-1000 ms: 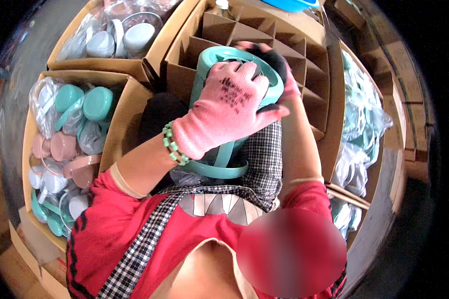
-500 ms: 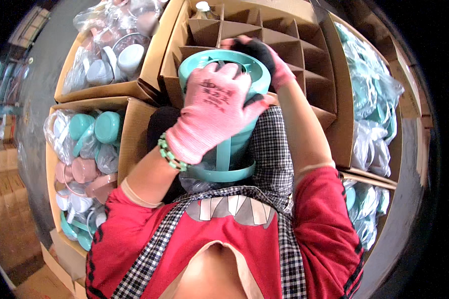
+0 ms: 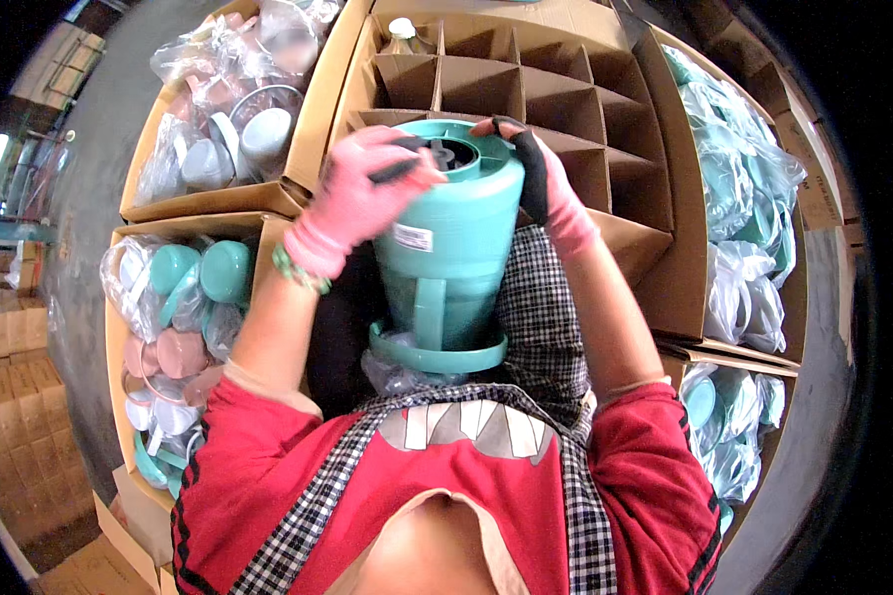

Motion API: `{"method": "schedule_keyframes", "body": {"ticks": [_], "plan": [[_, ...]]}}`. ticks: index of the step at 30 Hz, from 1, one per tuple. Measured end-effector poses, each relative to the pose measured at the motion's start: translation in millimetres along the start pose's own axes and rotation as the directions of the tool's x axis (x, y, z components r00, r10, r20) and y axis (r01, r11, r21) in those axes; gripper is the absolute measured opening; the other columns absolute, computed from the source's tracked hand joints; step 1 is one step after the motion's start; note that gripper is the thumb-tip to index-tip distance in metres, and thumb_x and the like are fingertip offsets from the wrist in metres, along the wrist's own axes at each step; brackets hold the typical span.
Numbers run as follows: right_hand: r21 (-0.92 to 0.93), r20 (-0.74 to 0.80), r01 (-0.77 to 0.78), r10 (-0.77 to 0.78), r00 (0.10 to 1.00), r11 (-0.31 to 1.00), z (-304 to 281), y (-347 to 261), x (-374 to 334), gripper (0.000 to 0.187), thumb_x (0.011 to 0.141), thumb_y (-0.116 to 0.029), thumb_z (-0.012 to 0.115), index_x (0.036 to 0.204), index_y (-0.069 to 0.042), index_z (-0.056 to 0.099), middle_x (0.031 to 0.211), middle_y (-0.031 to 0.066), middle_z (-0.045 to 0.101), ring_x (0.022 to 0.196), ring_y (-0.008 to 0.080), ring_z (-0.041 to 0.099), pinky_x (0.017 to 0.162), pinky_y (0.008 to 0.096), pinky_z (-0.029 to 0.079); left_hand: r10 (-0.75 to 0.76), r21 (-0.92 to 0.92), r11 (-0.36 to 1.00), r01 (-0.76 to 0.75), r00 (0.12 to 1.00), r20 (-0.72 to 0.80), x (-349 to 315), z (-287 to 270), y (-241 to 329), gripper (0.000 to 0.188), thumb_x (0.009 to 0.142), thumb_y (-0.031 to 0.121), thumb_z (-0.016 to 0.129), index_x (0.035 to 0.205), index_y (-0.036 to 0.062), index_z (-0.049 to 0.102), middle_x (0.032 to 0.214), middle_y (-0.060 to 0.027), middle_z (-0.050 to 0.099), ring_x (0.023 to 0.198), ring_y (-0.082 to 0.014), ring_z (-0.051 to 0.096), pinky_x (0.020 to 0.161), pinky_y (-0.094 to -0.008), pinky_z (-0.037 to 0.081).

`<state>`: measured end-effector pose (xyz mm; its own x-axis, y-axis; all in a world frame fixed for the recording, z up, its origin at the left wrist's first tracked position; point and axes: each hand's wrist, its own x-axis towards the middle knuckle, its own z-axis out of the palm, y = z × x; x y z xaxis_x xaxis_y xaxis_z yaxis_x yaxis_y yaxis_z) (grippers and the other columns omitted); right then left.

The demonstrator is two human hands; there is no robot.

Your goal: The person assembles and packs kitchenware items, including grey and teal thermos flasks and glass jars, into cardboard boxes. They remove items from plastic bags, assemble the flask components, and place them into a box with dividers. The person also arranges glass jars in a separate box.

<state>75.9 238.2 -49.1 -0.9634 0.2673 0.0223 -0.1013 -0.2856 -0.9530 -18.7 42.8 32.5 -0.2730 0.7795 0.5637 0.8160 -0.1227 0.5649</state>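
A teal plastic jug (image 3: 456, 243) with a side handle (image 3: 429, 312) and a small white label (image 3: 412, 237) stands between my knees. Its upper end has a round opening (image 3: 454, 157) with a dark part inside. A wide teal ring (image 3: 442, 359) surrounds its lower end, near some clear film. My left hand (image 3: 342, 193), in a pink glove with dark fingertips, is at the left of the opening, fingers curled and partly blurred; what they pinch, if anything, is unclear. My gloved right hand (image 3: 551, 188) grips the jug's far right rim, thumb and fingers bent over it.
Ahead is a carton with cardboard dividers (image 3: 566, 94), a white-topped bottle-like piece (image 3: 401, 35) in one cell. Open cartons of bagged pink, grey and teal parts (image 3: 236, 119) (image 3: 174, 268) stand on my left. More bagged teal parts (image 3: 739, 178) fill cartons on my right.
My left hand has lifted off the jug's top and moved left, uncovering the opening and label. My right hand has shifted down onto the rim. The jug's upper end looks tilted differently.
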Motion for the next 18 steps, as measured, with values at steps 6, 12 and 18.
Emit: {"method": "schedule_keyframes", "body": {"ticks": [6,12,18], "plan": [[0.419,0.313,-0.385,0.268,0.911,0.822,24,-33,17,0.035,0.079,-0.023,0.050,0.104,0.001,0.051,0.103,0.0127,0.055,0.093,0.0194,0.053,0.086,0.0307,0.040,-0.138,0.575,0.813,0.090,0.990,0.040,23,40,65,0.033,0.075,0.033,0.056,0.063,0.0021,0.056,0.068,-0.0122,0.056,0.067,-0.0284,0.055,0.062,-0.0376,0.043],[0.138,0.120,-0.075,0.059,0.991,0.988,6,0,16,0.027,0.080,-0.017,0.042,0.095,0.003,0.052,0.095,0.0106,0.054,0.084,0.0172,0.053,0.080,0.0262,0.041,-0.035,0.082,0.996,0.039,0.998,-0.054,1,4,0,0.018,0.072,0.018,0.060,0.068,0.0009,0.062,0.069,-0.0120,0.058,0.065,-0.0220,0.056,0.058,-0.0296,0.043],[-0.147,-0.057,0.120,-0.129,0.990,0.982,18,-8,-10,0.028,0.085,-0.022,0.038,0.097,-0.001,0.052,0.093,0.0068,0.054,0.081,0.0112,0.051,0.074,0.0223,0.041,-0.127,-0.140,0.980,0.138,0.988,0.086,-2,-8,-11,0.016,0.073,0.014,0.058,0.069,-0.0007,0.062,0.077,-0.0097,0.061,0.071,-0.0197,0.055,0.066,-0.0276,0.043]]}}
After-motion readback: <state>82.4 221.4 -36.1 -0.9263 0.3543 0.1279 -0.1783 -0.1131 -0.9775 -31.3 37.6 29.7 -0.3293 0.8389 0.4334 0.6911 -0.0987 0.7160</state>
